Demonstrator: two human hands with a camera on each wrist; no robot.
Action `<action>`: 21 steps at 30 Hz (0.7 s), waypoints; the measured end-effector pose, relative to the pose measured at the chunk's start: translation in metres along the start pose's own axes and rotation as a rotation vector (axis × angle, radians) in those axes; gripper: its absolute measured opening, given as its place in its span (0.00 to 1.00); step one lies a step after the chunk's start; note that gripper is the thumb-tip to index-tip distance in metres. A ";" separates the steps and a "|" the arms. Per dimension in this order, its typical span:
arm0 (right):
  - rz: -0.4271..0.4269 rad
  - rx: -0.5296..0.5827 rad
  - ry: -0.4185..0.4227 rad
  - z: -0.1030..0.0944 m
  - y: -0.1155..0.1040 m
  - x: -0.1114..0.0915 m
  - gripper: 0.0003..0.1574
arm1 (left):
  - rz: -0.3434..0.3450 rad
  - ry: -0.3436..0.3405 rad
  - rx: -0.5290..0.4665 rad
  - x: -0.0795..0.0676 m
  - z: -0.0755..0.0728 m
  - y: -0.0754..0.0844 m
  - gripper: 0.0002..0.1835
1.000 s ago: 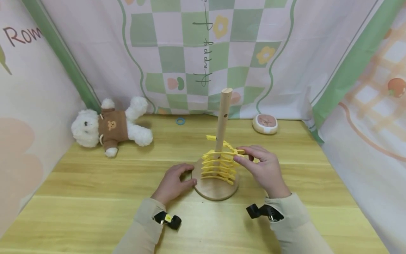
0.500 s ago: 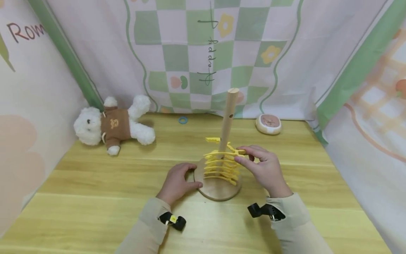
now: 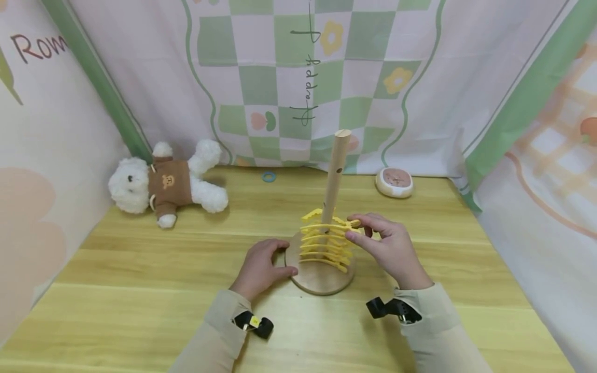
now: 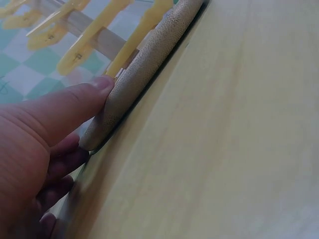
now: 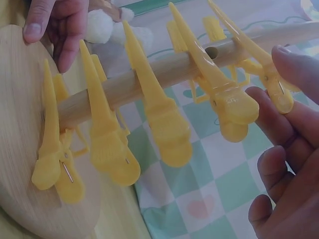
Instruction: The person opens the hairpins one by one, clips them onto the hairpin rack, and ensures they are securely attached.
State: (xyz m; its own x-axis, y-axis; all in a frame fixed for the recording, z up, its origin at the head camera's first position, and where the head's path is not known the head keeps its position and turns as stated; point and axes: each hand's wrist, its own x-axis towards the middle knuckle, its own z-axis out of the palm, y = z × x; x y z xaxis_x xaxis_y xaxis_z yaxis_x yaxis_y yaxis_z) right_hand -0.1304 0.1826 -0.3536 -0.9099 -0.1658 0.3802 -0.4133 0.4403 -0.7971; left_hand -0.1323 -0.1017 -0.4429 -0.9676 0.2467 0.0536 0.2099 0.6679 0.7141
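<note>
A wooden post [image 3: 335, 173] stands upright on a round wooden base [image 3: 322, 285]. Several yellow alligator hair clips [image 5: 169, 132] are clamped across the post, one above another. My right hand [image 3: 392, 248] pinches the tail end of the topmost clip [image 5: 246, 42] between thumb and fingers. That clip's two arms lie on either side of the post; in the head view its far arm is partly hidden behind the post. My left hand [image 3: 261, 267] holds the base's left rim, thumb [image 4: 75, 102] on top and fingers curled at the edge.
A white plush toy [image 3: 168, 181] in a brown top lies at the back left. Behind the post are a small blue ring [image 3: 268, 176] and, farther right, a white-and-pink round-cornered device [image 3: 394, 182]. Printed curtains [image 3: 261, 41] enclose the wooden table [image 3: 140, 311].
The topmost clip's far arm has come down towards its near arm, narrowing the gap around the post. The whole head view shifted slightly at first. Both hands keep their places.
</note>
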 end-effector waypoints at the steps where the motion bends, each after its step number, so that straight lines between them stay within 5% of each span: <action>1: 0.008 0.007 -0.005 0.000 0.000 0.000 0.15 | 0.001 0.000 0.000 0.000 0.000 0.000 0.37; 8: 0.045 -0.001 -0.012 0.001 0.001 -0.004 0.22 | 0.006 -0.006 -0.002 0.000 0.000 0.000 0.37; 21: -0.010 0.076 0.052 -0.004 0.003 -0.012 0.32 | 0.011 -0.009 -0.001 -0.001 0.000 -0.001 0.35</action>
State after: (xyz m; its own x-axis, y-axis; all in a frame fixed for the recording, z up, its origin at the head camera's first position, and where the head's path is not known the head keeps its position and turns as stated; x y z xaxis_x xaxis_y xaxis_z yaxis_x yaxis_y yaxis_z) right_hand -0.1205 0.1892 -0.3592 -0.9035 -0.1225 0.4107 -0.4255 0.3704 -0.8257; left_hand -0.1317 -0.1029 -0.4438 -0.9639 0.2605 0.0547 0.2201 0.6645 0.7142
